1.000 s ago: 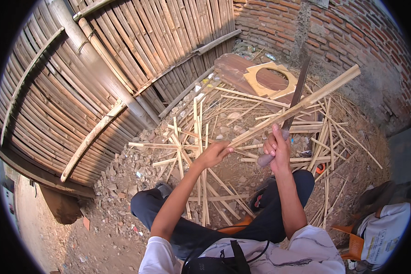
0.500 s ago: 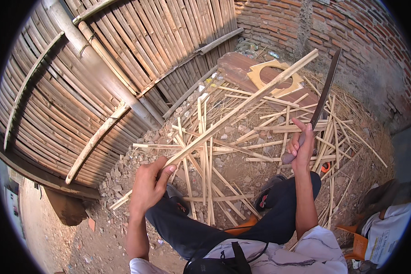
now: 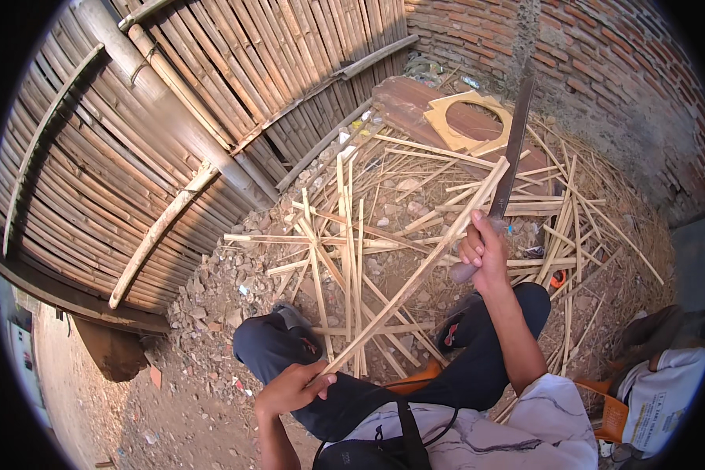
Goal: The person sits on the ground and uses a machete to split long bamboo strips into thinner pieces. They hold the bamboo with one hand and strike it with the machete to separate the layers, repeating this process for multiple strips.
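Observation:
My left hand (image 3: 296, 387), low by my left knee, is closed round the near end of a long pale bamboo strip (image 3: 415, 276). The strip slants up and to the right, its far end close to the blade in my right hand. My right hand (image 3: 484, 252) grips the handle of a machete (image 3: 510, 153) above my right knee. Its long dark blade points up and away, near the strip's far end; whether they touch I cannot tell. Beneath both hands, many cut bamboo strips (image 3: 351, 266) lie crisscrossed on the stony ground.
A bamboo slat wall (image 3: 211, 86) stands at left and a brick wall (image 3: 603, 86) at the far right. A brown board (image 3: 403, 102) with a yellowish cut-out frame (image 3: 446, 129) lies behind the strips. At lower right, another person in a white shirt (image 3: 666, 399) is beside an orange chair (image 3: 612, 415).
My left hand has drawn the bamboo strip down and toward me, and its far end sits lower. The right hand has shifted left with the machete, whose blade is more upright.

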`<state>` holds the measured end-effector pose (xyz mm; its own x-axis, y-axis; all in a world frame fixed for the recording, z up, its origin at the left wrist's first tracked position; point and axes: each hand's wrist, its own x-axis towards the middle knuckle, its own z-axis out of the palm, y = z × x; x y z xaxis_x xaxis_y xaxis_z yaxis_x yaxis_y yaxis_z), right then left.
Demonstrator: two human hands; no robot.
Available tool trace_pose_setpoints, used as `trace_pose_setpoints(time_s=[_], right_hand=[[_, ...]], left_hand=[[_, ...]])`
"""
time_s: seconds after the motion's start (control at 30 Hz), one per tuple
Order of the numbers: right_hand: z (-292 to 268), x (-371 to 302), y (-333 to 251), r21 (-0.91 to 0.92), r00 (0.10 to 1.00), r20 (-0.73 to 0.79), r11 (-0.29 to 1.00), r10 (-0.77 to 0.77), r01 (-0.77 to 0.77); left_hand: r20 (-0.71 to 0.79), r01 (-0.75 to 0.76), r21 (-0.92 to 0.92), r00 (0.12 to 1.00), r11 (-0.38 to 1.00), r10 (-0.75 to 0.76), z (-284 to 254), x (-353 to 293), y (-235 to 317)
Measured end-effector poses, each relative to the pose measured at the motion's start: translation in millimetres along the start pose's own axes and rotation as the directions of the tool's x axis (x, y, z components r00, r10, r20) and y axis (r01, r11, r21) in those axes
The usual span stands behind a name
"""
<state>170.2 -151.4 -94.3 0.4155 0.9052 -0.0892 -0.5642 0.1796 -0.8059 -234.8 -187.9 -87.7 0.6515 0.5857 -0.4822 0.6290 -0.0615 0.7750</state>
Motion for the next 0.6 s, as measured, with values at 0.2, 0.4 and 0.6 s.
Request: trace_pose_setpoints(time_s=[0.2, 0.4, 0.6], right_hand=[[-9, 2, 16, -0.032, 0.997, -0.067, 0.999, 0.030, -0.033], [-8, 2, 21, -0.258, 0.995, -0.095, 0.965, 0.029, -0.053], [-52, 20, 11, -0.777, 0.987, 0.081, 0.612, -0.136, 0.149]], left_hand=[[-0.170, -0.219, 0.117, 0.957, 0.969, 0.237, 6, 38, 33], [0.099, -0.151, -0.523, 0.967, 0.839, 0.236, 34, 137, 59], [0.030, -0.081, -0.615, 0.991, 0.785, 0.127, 43, 210, 20]])
